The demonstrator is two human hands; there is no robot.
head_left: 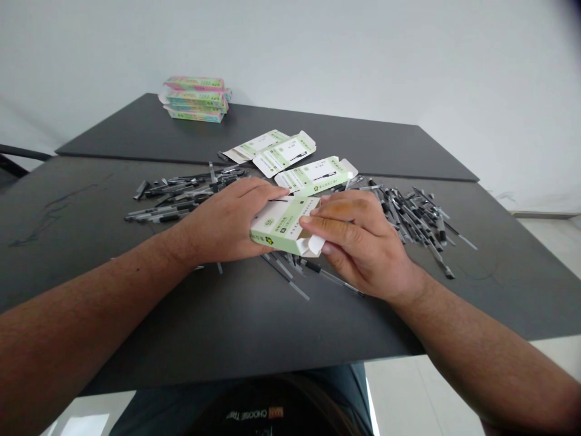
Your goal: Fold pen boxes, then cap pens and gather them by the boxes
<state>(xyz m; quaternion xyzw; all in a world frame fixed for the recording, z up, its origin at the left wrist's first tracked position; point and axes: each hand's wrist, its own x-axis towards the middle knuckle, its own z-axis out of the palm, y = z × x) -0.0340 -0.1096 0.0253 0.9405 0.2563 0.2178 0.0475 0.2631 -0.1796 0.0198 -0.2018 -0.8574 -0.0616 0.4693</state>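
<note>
Our left hand (236,218) grips the green-white box (280,229) above the bench (218,327); fingers of our right hand (363,242), nearly closed, hold its flapped end. This end points right; its long axis, partly covered, we cannot tell.

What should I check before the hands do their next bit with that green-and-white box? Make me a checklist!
1. Left hand gripping the green-and-white box: ok.
2. Right hand at the box's open end: ok.
3. That end closed: not ok, a white flap sticks out.
4. Box empty inside: cannot tell, too little shows.
5. Pens lined up neatly: not ok, they're jumbled.
6. Colourful box stack away from both hands: ok.
</note>
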